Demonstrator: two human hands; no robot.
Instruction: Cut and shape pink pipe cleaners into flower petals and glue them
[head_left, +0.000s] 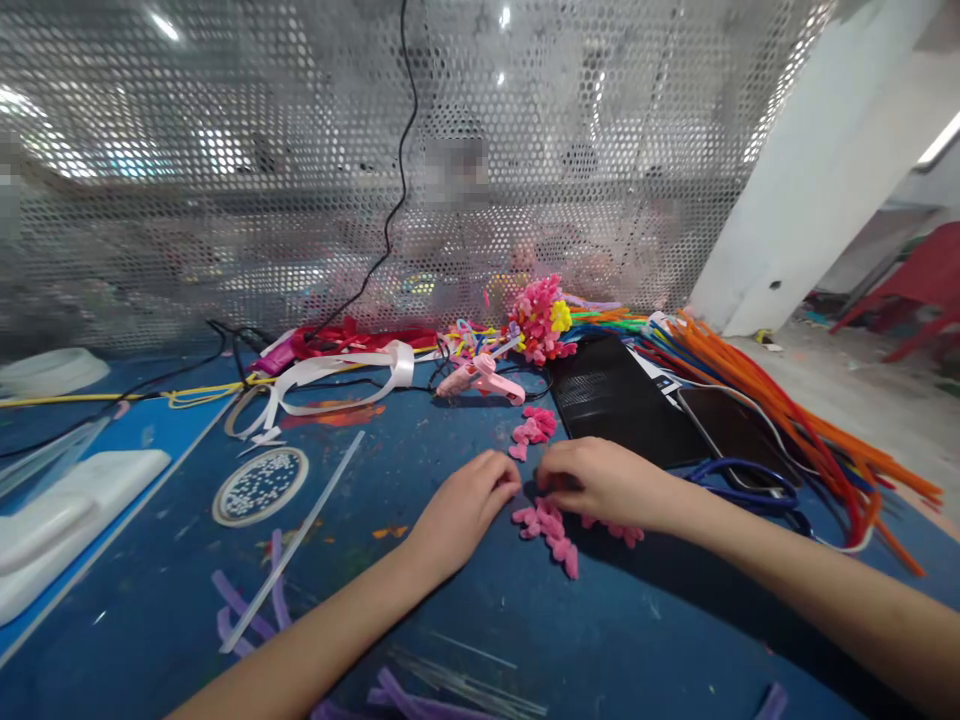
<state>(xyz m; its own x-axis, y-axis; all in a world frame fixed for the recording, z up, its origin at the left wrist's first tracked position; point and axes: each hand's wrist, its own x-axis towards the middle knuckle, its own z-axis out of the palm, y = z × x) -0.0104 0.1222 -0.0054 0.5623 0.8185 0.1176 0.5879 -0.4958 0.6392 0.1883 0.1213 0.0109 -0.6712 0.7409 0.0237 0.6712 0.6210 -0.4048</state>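
Note:
My left hand (466, 510) is low over the blue table, its thumb and fingers pressed together at the tips. Opposite it, my right hand (604, 480) curls downward with the fingers bent in a pinch. The fingertips nearly meet, and whatever lies in them is hidden. Just under my right hand lie fuzzy pink pipe-cleaner pieces (551, 535), partly covered by it. A small pink fuzzy cluster (534, 430) rests beyond the fingertips. Farther back are a pink glue gun (482, 378) and a bunch of pink fuzzy flowers (541, 315) with a yellow one.
At left are a round dish of white beads (251, 492), a clear glue stick (300, 535), purple pipe cleaners (279, 590), white ribbon (337, 385) and a white device (71, 520). At right lie a black pouch (619, 400), a phone (720, 430), blue-handled scissors (739, 490) and orange pipe cleaners (795, 410).

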